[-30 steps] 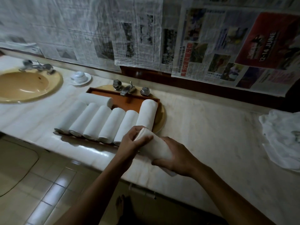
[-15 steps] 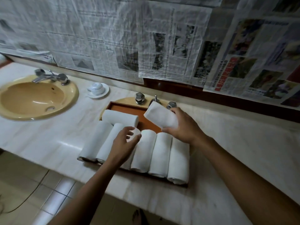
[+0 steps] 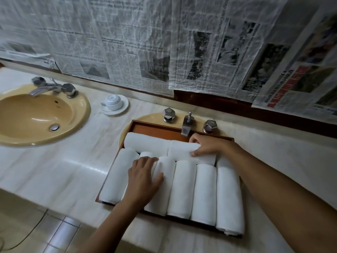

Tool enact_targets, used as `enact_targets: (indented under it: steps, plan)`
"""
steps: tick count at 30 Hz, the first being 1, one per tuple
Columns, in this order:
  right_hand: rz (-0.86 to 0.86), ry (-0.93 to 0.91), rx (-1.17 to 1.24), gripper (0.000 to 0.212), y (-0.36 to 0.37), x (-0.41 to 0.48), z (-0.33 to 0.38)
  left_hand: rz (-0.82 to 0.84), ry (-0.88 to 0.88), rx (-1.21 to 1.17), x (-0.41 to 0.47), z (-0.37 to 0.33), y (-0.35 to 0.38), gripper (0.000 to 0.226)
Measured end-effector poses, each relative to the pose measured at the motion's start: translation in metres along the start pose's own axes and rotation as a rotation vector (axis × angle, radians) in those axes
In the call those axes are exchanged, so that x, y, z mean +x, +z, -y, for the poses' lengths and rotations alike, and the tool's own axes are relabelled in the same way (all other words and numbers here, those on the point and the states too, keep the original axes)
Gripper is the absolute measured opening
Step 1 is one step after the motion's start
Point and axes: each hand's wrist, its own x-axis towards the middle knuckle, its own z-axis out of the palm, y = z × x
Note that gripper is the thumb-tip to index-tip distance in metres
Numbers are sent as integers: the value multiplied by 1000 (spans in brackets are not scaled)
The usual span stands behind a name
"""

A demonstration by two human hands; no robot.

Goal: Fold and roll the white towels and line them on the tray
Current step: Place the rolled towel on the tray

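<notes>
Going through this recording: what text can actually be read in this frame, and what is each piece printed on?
"Japan": ends a headline on the wall newspaper; the words before it are blurred.
"Eco World's": starts another headline further right on that paper; the rest is blurred.
Red banner on the far-right sheet: characters too blurred to read.
Column print on all sheets: too small to read.

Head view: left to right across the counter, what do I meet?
Yellow sink → upturned white cup on its saucer → left hand flat on the front-row towels → right hand gripping the right back-row towel.
</notes>
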Motion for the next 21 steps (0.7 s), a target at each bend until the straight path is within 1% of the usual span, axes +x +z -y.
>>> enact_targets:
  steps: [2,4,7,8,10,13,16,18,20,21]
  plan:
    - [62,9,-1,47,0,5,3,7,19,14,3,4,0,52]
    - [101,8,-25,48,0,6,7,4,41,26,5,7,2,51]
    - [79,11,-97,55,1,0,11,-6,72,33,10,7,6,45]
    - [45,23,-118,58,3,-5,12,-10,81,28,13,5,7,43]
    - [-75,44,-100,67,9,-17,12,-27,105,20,23,2,6,43]
    - [-245,30,-21,67,22,-34,12,-29,160,73,49,1,1,48]
    - [-288,41,-67,62,38,-41,7,80,205,192,75,8,1,57]
    - [-310,57,-55,62,50,-44,5,171,247,287,87,17,3,61]
    - [-354,66,-22,60,59,-45,4,237,287,370,95,27,3,59]
    - [-366,68,-12,59,63,-45,3,240,296,392,96,33,2,57]
